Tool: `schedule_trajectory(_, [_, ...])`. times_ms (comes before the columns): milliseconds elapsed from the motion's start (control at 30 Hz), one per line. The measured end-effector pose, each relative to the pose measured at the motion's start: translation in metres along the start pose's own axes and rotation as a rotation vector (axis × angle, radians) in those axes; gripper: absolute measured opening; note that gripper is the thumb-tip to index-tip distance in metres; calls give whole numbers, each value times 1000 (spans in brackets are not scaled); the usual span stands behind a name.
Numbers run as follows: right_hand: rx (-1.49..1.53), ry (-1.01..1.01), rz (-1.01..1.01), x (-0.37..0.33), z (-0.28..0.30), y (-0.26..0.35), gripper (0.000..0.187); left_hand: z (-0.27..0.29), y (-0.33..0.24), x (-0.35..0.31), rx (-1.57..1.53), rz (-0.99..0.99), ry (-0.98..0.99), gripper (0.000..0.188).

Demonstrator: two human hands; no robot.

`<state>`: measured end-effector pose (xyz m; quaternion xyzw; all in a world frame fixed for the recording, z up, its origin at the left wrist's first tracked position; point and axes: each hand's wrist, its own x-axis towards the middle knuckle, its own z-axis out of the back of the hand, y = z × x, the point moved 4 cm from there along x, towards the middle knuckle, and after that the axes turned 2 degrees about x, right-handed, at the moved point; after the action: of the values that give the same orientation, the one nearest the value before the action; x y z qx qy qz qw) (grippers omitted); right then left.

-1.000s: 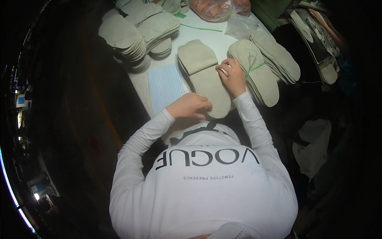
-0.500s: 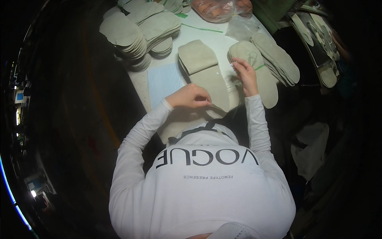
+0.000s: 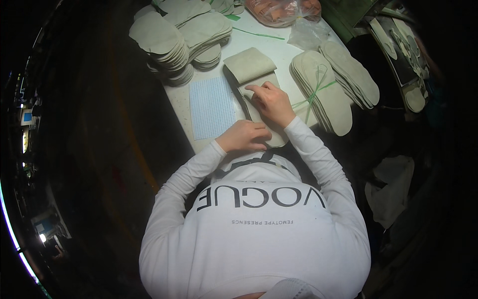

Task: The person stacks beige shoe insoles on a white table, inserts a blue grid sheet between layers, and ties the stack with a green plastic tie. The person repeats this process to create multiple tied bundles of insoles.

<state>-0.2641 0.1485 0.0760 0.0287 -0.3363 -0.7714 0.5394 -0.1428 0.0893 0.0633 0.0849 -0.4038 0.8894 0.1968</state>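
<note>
A pile of beige shoe insoles (image 3: 251, 64) lies in front of me on the white table. Its far part looks like a separate flap raised over the rest. My right hand (image 3: 275, 105) is over the middle of the pile, fingers bent and index finger pointing left; whatever is between the fingertips is hidden. At the near end, my left hand (image 3: 245, 135) has its fingers curled over the edge of an insole. Left of the pile lies a light blue sheet (image 3: 211, 107) covered in rows of tiny marks, perhaps stickers.
Stacks of insoles (image 3: 159, 40) stand at the far left. To the right, a bundle of insoles (image 3: 331, 107) is tied with green string (image 3: 313, 94), beside another stack (image 3: 353, 74). A clear bag with orange contents (image 3: 284, 11) sits at the back.
My right hand has moved left from beside the tied bundle onto the insole pile, covering where a small white tag showed. My left hand has shifted slightly right.
</note>
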Motion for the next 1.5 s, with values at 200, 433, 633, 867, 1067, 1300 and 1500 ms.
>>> schedule_trajectory(200, [35,-118,-95,5,7,-10,30,2,11,4,-83,62,35,12])
schedule_trajectory(433, [21,-374,-239,1,63,-58,27,81,55,14,-520,482,-669,18])
schedule_trajectory(633, [53,-163,-153,-14,46,-54,29,57,36,11,-42,420,-493,16])
schedule_trajectory(867, [-72,-303,-114,-13,34,-57,29,-14,-4,9,131,80,-60,18])
schedule_trajectory(1067, [185,-447,-285,-12,55,-70,33,47,41,8,-432,683,-329,27])
schedule_trajectory(1300, [459,-62,-181,-2,10,-18,49,47,24,8,-129,355,-413,14])
schedule_trajectory(1500, [26,-24,-21,5,-8,-6,49,-14,-6,0,72,86,-66,13])
